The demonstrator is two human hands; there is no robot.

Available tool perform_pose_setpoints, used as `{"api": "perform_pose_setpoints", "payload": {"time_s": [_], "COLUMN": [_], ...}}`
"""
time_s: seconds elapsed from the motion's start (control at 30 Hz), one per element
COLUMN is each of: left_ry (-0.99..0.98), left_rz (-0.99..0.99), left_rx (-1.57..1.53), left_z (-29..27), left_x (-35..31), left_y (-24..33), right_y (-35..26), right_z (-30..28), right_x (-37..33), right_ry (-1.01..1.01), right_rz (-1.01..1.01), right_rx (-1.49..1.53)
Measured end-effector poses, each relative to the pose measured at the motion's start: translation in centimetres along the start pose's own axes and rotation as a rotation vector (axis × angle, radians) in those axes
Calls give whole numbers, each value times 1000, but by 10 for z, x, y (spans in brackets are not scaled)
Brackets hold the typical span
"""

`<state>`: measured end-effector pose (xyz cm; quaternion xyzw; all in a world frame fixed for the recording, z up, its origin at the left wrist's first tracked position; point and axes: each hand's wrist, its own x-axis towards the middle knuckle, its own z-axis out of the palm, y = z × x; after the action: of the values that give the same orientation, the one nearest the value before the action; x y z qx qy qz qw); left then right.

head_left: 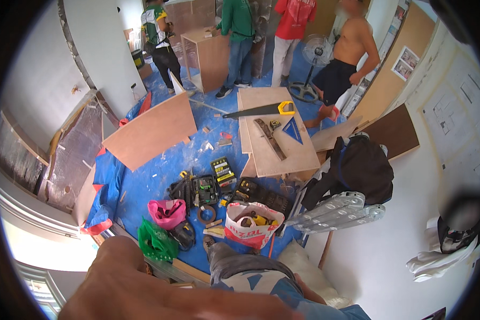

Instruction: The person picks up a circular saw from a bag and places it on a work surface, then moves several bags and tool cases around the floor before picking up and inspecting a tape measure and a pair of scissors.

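Very close and large at the lower left, my left hand (pixel 128 277) is raised, blurred and cut off by the lower edge. Its fingers cannot be made out, nor whether it holds anything. Part of my right forearm (pixel 308 290) hangs beside my blue and white shirt; the right hand itself is hidden. On the blue floor sheet before my feet stand a white and red bag (pixel 250 234) with tools inside, a green bag (pixel 157 241) and a pink bag (pixel 167 213). Tape (pixel 206 215) and open black tool cases (pixel 261 196) lie close by.
Farther off, a handsaw (pixel 261 110), wooden plane (pixel 270 138) and blue square (pixel 293 131) rest on stacked boards (pixel 250 154). A plywood panel (pixel 154 130) leans left; a folded ladder (pixel 336 213) bears a black bag (pixel 362 165). Several people stand beyond, near a fan (pixel 317 50).
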<state>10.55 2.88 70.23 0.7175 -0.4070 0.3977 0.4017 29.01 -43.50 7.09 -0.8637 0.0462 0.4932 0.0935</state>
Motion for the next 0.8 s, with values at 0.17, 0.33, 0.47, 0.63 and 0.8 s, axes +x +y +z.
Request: {"api": "perform_pose_setpoints", "payload": {"time_s": [0.17, 0.33, 0.47, 0.63, 0.8], "left_ry": [203, 948, 726, -340, 133], "left_rz": [-59, -541, -1410, -1688, -2466], "left_rx": [-685, 16, 139, 893, -354], "left_z": [-42, -7, 33, 48, 81], "left_x": [-21, -117, -286, -544, -649], "left_y": [41, -55, -137, -94, -69], "right_y": [23, 19, 38, -65, -80], "right_z": [33, 28, 18, 7, 11], "right_x": [-8, 1, 11, -28, -58], "right_ry": [-86, -106, -108, -177, 50], "right_rz": [17, 22, 90, 75, 149], "right_rx": [-46, -19, -112, -172, 0]}}
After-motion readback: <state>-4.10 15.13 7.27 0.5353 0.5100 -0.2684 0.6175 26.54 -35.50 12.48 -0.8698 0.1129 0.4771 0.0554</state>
